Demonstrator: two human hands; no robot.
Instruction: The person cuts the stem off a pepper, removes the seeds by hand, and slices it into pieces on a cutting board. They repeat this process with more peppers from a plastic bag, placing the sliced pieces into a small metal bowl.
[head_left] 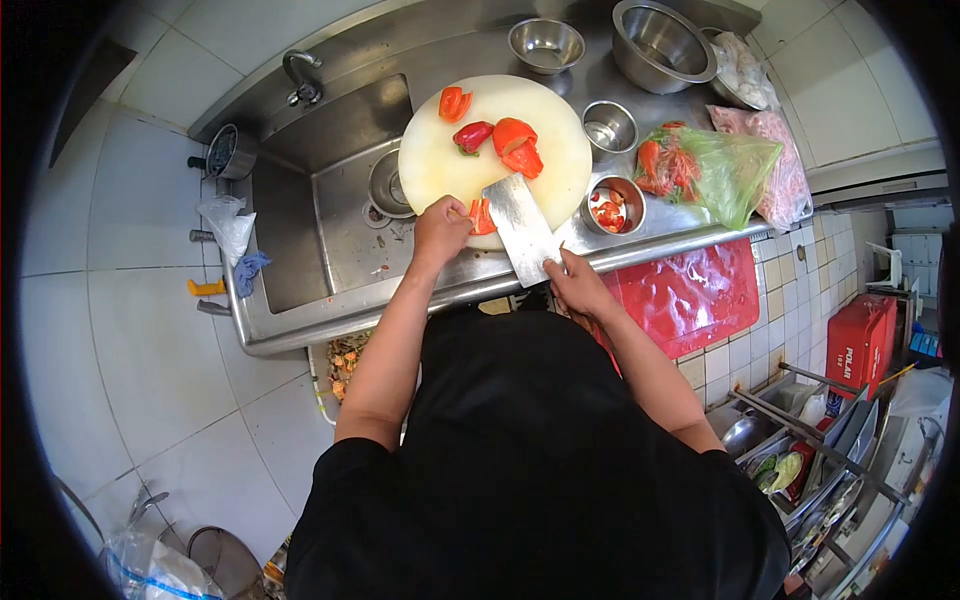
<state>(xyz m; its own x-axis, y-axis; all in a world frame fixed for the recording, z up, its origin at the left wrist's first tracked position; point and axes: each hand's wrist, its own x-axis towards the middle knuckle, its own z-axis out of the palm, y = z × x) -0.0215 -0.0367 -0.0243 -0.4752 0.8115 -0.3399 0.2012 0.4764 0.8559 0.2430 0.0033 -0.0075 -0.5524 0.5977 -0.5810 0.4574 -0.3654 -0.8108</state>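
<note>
My right hand (578, 284) grips a cleaver (522, 228), its broad blade lying over the near part of a round white cutting board (430, 150). To the left of the blade, my left hand (441, 232) has its fingers curled and closed on a piece of red bell pepper (483, 217). Farther back on the board are a cut pepper chunk (455, 104), a darker whole-looking red pepper (473, 137) and large pepper pieces (517, 147). Right of the board, a small steel pot (614, 205) holds cut red bits.
A steel sink (290, 190) with a faucet (301, 78) is at left. Steel bowls (546, 46) stand behind the board. A green plastic bag (735, 170) with red peppers inside and a bag of pinkish meat (775, 160) lie at right. The counter edge (660, 246) runs before me.
</note>
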